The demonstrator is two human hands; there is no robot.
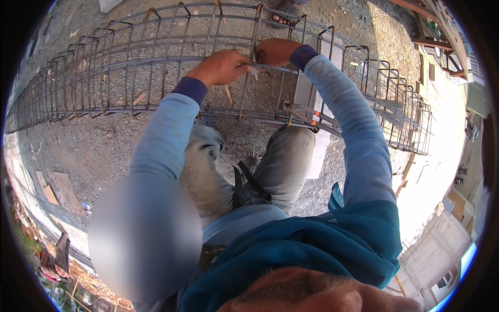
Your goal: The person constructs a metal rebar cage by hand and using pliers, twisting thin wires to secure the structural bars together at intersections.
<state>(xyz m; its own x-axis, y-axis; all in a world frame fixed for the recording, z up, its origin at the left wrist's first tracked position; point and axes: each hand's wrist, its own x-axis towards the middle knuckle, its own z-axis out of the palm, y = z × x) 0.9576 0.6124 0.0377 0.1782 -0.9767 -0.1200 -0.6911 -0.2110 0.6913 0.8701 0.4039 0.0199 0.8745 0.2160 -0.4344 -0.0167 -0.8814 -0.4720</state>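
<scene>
A long cage of steel reinforcing bars (164, 62) with square stirrups stretches across in front of me. My left hand (222, 67) is at a lengthwise bar, just left of a stirrup. Its thumb and fingertips are pinched together, and whatever is between them is too small to make out. Just right of the same stirrup, my right hand (276, 52) has its fingers curled in against the bars; what they grip is hidden. A pair of pincers (300, 109) with orange marks on the handles rests on the cage's near side, below my right forearm.
A bundle of thin wire (385, 107) lies on the cage's right part. Pale boards (307, 96) stand under the cage beside the pincers. Another person's foot in a sandal (285, 14) is beyond the far bars. Gravel ground surrounds my knees; scrap boards (61, 190) lie at left.
</scene>
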